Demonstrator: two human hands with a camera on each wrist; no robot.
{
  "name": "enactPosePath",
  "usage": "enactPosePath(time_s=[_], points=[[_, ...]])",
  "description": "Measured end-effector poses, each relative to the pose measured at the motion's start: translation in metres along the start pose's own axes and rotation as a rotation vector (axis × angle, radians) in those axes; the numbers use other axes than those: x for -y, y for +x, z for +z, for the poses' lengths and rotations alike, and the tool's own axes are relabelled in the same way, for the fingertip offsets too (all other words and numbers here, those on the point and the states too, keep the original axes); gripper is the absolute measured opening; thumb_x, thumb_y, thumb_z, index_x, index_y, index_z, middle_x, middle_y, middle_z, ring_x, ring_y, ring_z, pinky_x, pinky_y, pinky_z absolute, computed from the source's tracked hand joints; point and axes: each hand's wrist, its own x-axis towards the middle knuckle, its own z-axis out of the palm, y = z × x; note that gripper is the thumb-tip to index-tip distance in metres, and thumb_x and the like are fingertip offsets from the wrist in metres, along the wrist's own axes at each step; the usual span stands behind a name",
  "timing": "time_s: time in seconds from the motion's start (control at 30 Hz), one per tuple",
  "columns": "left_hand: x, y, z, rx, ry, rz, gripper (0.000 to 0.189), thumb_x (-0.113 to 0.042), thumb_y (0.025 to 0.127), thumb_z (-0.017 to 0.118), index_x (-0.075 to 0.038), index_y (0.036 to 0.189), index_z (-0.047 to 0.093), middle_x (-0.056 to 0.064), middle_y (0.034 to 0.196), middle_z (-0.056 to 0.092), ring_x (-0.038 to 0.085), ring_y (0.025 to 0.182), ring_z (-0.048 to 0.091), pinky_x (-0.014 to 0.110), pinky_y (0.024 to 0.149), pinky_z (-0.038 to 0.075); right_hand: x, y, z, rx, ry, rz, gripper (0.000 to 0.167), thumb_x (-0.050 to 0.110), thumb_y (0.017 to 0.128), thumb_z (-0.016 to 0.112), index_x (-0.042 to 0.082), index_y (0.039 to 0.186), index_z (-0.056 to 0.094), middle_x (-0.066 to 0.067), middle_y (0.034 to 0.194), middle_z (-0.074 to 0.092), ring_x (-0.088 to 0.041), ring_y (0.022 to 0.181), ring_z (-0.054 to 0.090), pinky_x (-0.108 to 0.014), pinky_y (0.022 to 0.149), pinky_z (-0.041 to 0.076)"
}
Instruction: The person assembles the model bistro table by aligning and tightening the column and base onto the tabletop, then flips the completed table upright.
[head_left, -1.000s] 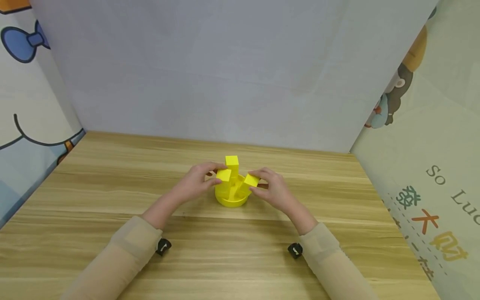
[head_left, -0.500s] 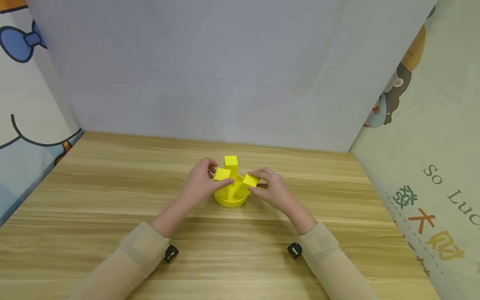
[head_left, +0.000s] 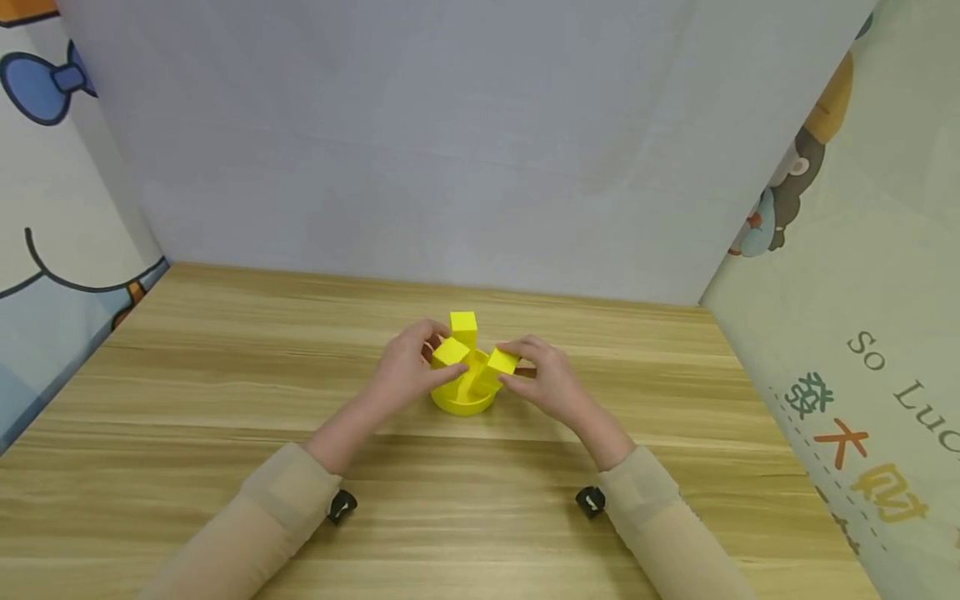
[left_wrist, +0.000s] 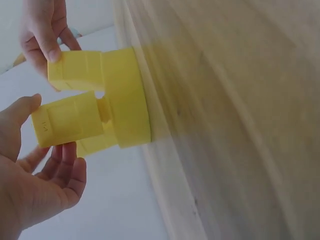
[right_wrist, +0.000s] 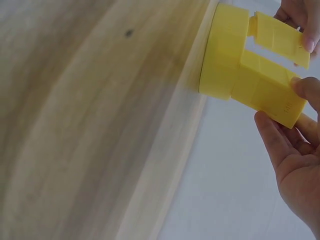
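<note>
A round, shallow yellow base (head_left: 463,407) sits on the table with box-shaped yellow pieces standing at its rim. My left hand (head_left: 405,368) holds the left yellow piece (head_left: 451,352) between thumb and fingertips; its top is turned cornerwise. In the left wrist view a narrow neck shows between this piece (left_wrist: 67,119) and the base (left_wrist: 126,95), and small marks are on its side. My right hand (head_left: 547,377) pinches the right yellow piece (head_left: 502,361), which leans outward from the base. A third yellow piece (head_left: 463,323) stands upright at the back, touched by neither hand.
The wood-grain table (head_left: 465,517) ends at a pale back curtain (head_left: 420,150). Printed cloths hang along the left (head_left: 67,192) and right (head_left: 840,317) sides. A black wrist device (head_left: 342,506) shows at the left cuff, another (head_left: 591,502) at the right.
My left hand has shifted its grip, its thumb swinging to the piece's near side, and the left piece has turned in place. The right hand keeps its hold with little movement.
</note>
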Motion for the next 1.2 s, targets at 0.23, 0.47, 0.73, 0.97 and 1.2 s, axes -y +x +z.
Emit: enactPosePath(time_s=[0.23, 0.47, 0.73, 0.97, 1.2], points=[[0.005, 0.004, -0.019, 0.194, 0.068, 0.239, 0.040, -0.020, 0.088, 0.067, -0.009, 0.126, 0.059, 0.012, 0.121, 0.060, 0.024, 0.103, 0.058, 0.041, 0.089, 0.050, 0.002, 0.004, 0.000, 0.001, 0.006, 0.015, 0.039, 0.006, 0.085, 0.069, -0.003, 0.121, 0.059, -0.014, 0.117, 0.057, -0.026, 0.107, 0.059, -0.029, 0.083, 0.054], [0.007, 0.007, -0.030, 0.328, 0.059, 0.267, 0.041, -0.015, 0.093, 0.058, -0.015, 0.134, 0.053, 0.013, 0.134, 0.052, 0.031, 0.125, 0.047, 0.048, 0.102, 0.040, 0.005, 0.008, 0.000, -0.002, 0.006, 0.029, 0.038, 0.006, 0.085, 0.069, -0.003, 0.121, 0.059, -0.014, 0.117, 0.056, -0.026, 0.107, 0.059, -0.033, 0.084, 0.054], [0.003, 0.010, -0.031, 0.185, 0.029, 0.140, 0.057, -0.036, 0.086, 0.068, -0.008, 0.133, 0.051, 0.012, 0.131, 0.053, 0.030, 0.117, 0.052, 0.047, 0.096, 0.046, 0.008, 0.013, 0.000, -0.012, 0.007, 0.032, 0.038, 0.007, 0.085, 0.069, -0.002, 0.122, 0.060, -0.013, 0.117, 0.056, -0.026, 0.107, 0.058, -0.036, 0.084, 0.054], [-0.008, 0.015, -0.025, 0.009, -0.024, -0.071, 0.060, -0.048, 0.074, 0.076, -0.003, 0.108, 0.052, 0.011, 0.098, 0.057, 0.024, 0.087, 0.052, 0.033, 0.074, 0.048, 0.010, 0.017, 0.001, -0.031, 0.003, 0.016, 0.038, 0.006, 0.085, 0.068, -0.002, 0.122, 0.059, -0.014, 0.115, 0.056, -0.026, 0.105, 0.059, -0.035, 0.084, 0.054], [-0.007, 0.017, -0.024, 0.035, 0.009, -0.025, 0.049, -0.042, 0.077, 0.076, -0.007, 0.098, 0.050, 0.006, 0.089, 0.052, 0.021, 0.080, 0.048, 0.028, 0.067, 0.045, 0.011, 0.023, 0.002, -0.038, 0.030, 0.006, 0.038, 0.006, 0.085, 0.068, -0.002, 0.121, 0.060, -0.013, 0.115, 0.056, -0.025, 0.106, 0.059, -0.033, 0.084, 0.054]])
